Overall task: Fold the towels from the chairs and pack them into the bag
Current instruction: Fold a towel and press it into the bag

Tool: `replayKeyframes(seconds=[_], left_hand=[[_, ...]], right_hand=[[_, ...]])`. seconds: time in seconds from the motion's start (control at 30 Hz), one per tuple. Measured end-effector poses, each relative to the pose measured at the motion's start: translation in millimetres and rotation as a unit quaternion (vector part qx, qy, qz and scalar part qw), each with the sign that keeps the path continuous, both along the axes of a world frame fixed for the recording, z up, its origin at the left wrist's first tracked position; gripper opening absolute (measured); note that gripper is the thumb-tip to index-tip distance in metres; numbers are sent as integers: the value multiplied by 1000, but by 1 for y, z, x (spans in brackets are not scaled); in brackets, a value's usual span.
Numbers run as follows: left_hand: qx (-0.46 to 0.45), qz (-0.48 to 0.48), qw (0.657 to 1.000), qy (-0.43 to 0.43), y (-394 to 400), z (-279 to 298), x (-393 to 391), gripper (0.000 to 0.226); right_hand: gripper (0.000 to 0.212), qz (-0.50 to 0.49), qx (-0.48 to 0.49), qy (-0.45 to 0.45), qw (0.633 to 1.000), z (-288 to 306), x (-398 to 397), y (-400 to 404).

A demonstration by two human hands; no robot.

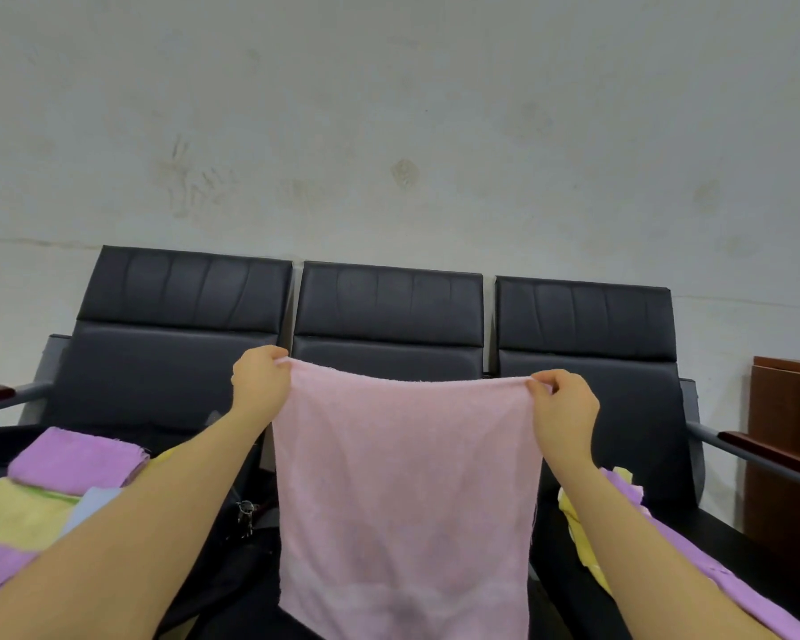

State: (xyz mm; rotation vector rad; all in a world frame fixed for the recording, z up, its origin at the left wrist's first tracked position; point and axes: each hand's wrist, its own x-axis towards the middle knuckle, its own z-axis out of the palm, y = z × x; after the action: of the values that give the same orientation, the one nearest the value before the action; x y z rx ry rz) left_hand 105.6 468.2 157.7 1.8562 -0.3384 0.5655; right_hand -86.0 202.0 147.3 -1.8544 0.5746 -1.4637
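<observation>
A pink towel (405,491) hangs spread out in the air in front of the middle black chair (389,307). My left hand (259,383) pinches its top left corner and my right hand (562,408) pinches its top right corner. On the left chair a folded purple towel (77,459) lies on top of yellow-green (19,510) and light blue towels. A black bag (232,561) with a metal clip sits low between the left and middle seats, partly hidden by my left arm and the pink towel. More purple (712,570) and yellow towels (578,538) lie on the right chair.
Three black padded chairs stand in a row against a pale wall (389,108). Wooden armrests (777,455) stick out at both ends of the row. A brown wooden cabinet (790,408) stands at the far right.
</observation>
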Motion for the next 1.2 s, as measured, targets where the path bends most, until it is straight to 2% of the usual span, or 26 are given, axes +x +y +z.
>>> replayKeyframes(seconds=[0.1, 0.17, 0.3, 0.5, 0.63, 0.77, 0.87, 1.0, 1.1, 1.2], left_hand=[[68, 44, 997, -16, 1, -9, 4, 18], [81, 65, 994, -20, 0, -14, 5, 17], [18, 18, 1000, -4, -2, -19, 11, 14], [-70, -31, 996, 38, -16, -24, 25, 8], [-103, -38, 991, 71, -31, -38, 46, 7], [-121, -32, 987, 106, -54, -55, 75, 6], [-150, -36, 980, 125, -73, -57, 96, 9], [-207, -49, 972, 97, -97, -41, 119, 5], [-244, -60, 967, 42, -109, -19, 122, 7], [-265, -69, 962, 9, -112, -11, 119, 7]], right_hand=[[7, -18, 21, -8, 1000, -8, 4, -4], [8, -9, 45, -21, 999, -13, 8, -6], [9, 36, 101, -34, 994, -17, 14, -10], [8, 53, 123, -33, 990, -19, 32, -21], [8, 49, 138, -24, 989, -31, 54, -38], [17, 45, 161, -4, 986, -47, 88, -58], [16, 57, 199, -28, 978, -46, 116, -69], [12, 88, 195, -82, 973, -30, 144, -77], [9, 105, 175, -129, 970, -9, 155, -78], [16, 115, 162, -167, 966, 2, 158, -76]])
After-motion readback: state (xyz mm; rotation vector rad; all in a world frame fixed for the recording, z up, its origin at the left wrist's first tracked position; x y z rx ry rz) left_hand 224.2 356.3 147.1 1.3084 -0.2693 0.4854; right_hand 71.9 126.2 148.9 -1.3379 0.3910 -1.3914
